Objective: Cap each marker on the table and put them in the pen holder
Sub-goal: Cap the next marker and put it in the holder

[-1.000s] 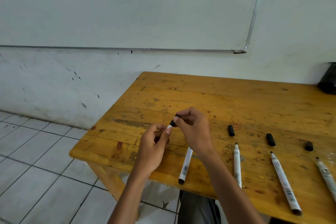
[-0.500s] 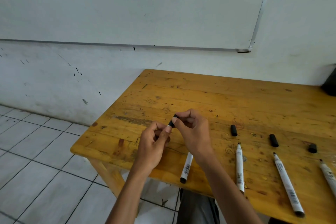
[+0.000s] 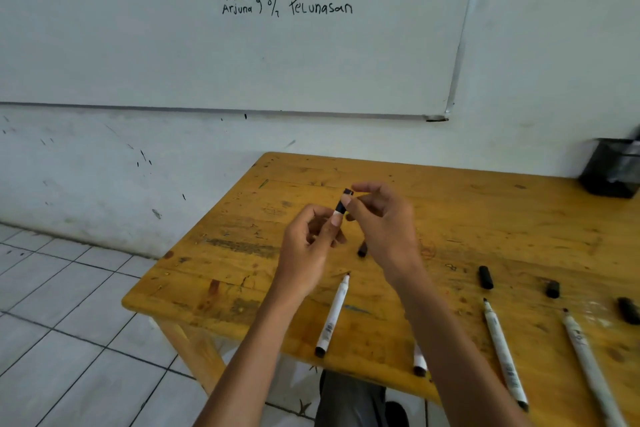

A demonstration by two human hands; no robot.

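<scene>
Marker (image 3: 341,206), held at frame centre above the table (image 3: 485,204): left hand (image 3: 308,253) grips its barrel, right hand (image 3: 384,229) pinches its black cap end. Pen holder (image 3: 613,170) at right edge.

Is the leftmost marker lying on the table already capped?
No, the marker on the table shows a bare tip, with no cap.

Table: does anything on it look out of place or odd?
Yes. Markers lie uncapped, their caps loose beyond them. The left marker has its end at the table's near edge, where it might roll off. The holder sits far off at the back right.
</scene>
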